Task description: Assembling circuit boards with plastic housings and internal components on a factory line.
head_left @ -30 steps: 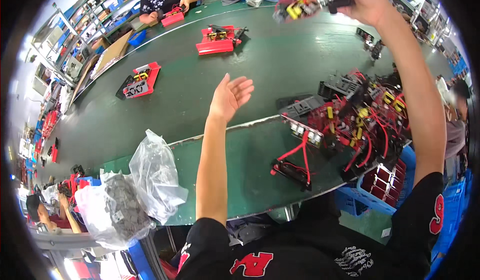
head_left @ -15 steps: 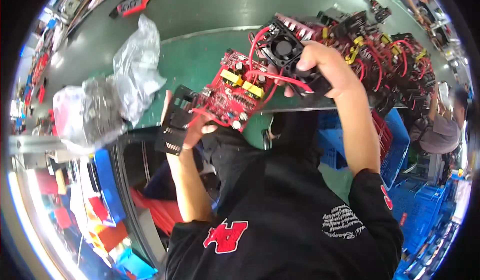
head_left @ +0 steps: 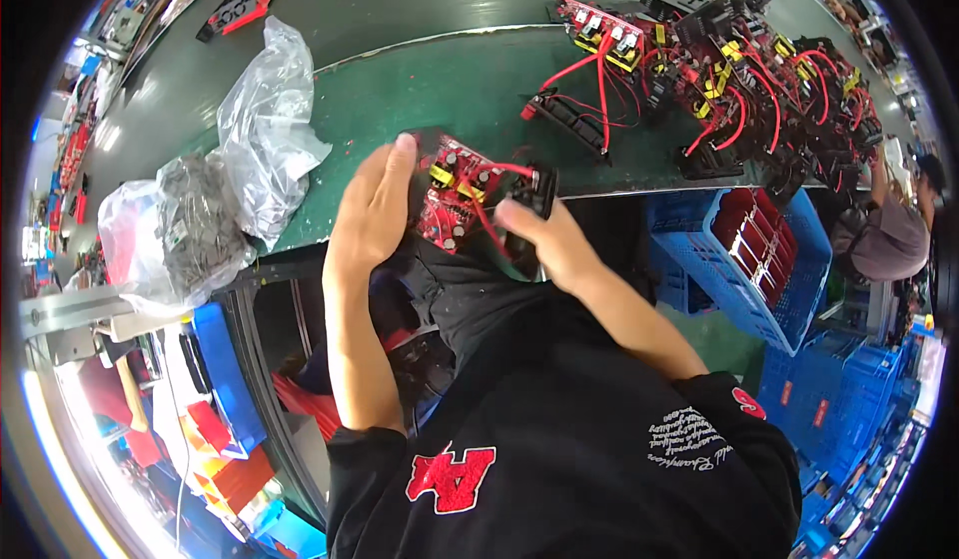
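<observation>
A red circuit board (head_left: 457,197) with yellow-wrapped parts and red wires is between my two hands, at the table's near edge. My left hand (head_left: 372,209) lies along its left side, fingers together, palm against a dark end piece that it mostly hides. At the board's right end, my right hand (head_left: 555,243) grips a black fan panel (head_left: 534,191), thumb on the near face. Red wires run from the board to this panel. The fan's face is turned from sight, and the fingertips of my right hand are hidden behind the panel.
Several similar board assemblies (head_left: 739,79) are heaped at the right; the closest has a black panel (head_left: 569,121) on red wires. Clear plastic bags (head_left: 268,129) lie left. A red-and-black part (head_left: 243,4) sits far left. Blue crates (head_left: 789,309) stand below right, one holding red boards.
My right hand has come down and left with the fan panel, which is now upright at the board's right end. My left hand has shifted up along the board's left side.
</observation>
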The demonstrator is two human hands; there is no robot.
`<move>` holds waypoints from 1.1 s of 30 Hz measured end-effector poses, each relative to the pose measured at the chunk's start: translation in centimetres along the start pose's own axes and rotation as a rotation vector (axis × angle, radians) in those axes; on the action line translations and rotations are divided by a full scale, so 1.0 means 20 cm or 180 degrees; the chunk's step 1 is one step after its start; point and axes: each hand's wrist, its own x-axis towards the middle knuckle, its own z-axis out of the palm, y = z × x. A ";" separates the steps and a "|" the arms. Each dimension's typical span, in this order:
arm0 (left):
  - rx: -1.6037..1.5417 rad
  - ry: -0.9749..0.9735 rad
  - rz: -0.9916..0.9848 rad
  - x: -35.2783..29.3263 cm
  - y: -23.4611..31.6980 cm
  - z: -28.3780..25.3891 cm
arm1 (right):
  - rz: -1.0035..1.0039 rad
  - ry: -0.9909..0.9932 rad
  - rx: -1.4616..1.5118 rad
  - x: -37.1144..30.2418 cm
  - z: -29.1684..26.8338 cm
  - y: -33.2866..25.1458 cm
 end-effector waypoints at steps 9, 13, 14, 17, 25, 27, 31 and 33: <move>0.1838 -0.0971 -0.0061 0.13 -0.40 -0.02 | -0.0559 0.0994 0.0502 -0.07 0.30 0.26; 0.2059 -0.1287 -0.0278 0.07 -0.25 0.03 | -0.0582 0.1101 0.0225 -0.08 0.25 0.26; 0.1763 -0.1349 -0.0463 0.06 -0.19 0.05 | -0.0548 0.0954 0.0341 -0.10 0.22 0.22; 0.0972 -0.0877 -0.0229 -0.09 -0.26 0.11 | -0.0349 0.0551 0.0564 -0.17 0.10 0.22; 0.1724 -0.1272 0.1411 -0.48 0.39 0.86 | -0.0554 0.0077 0.1845 -0.74 -0.77 0.11; 0.1552 -0.1871 0.1433 -0.51 0.55 1.04 | -0.0632 0.0031 0.2114 -0.92 -0.93 0.08; 0.0823 -0.3218 0.1821 -0.47 0.73 1.44 | -0.1883 0.0831 0.2071 -1.15 -1.29 0.38; 0.0019 -0.3953 0.1528 -0.40 0.77 1.74 | -0.1509 0.2104 0.2191 -1.33 -1.42 0.41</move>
